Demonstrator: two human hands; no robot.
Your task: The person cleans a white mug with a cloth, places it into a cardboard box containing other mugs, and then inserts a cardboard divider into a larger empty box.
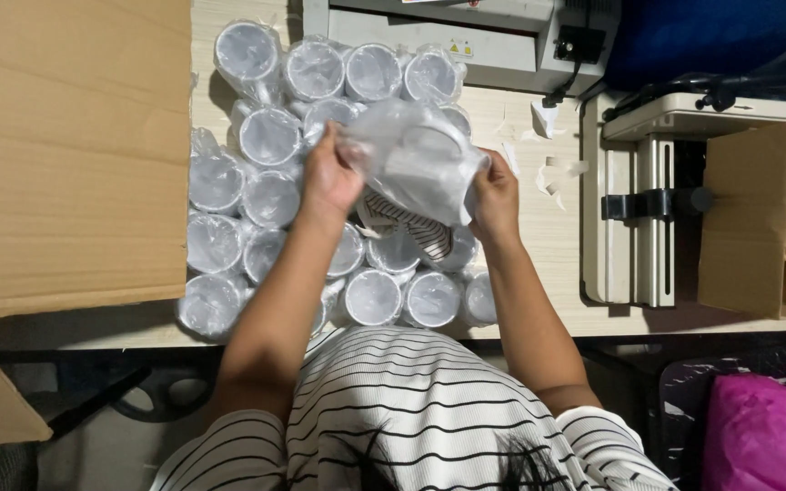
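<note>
Head view: both hands grip one bagged white mug (416,164) above the mug cluster (270,195).
Roughly twenty wrapped mugs stand packed under it. Left hand (329,177) pinches plastic at its left, right hand (495,202) clasps its right; forearms angle inward. Cardboard box (84,155) borders the cluster's left, grey machine (466,41) beyond.

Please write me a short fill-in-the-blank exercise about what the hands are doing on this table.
1. Both hands, left and right, hold a mug wrapped in clear ____.
2. The other mugs stand on the ____.
3. The big box on the person's left is made of ____.

Missing words: plastic; table; cardboard
</note>
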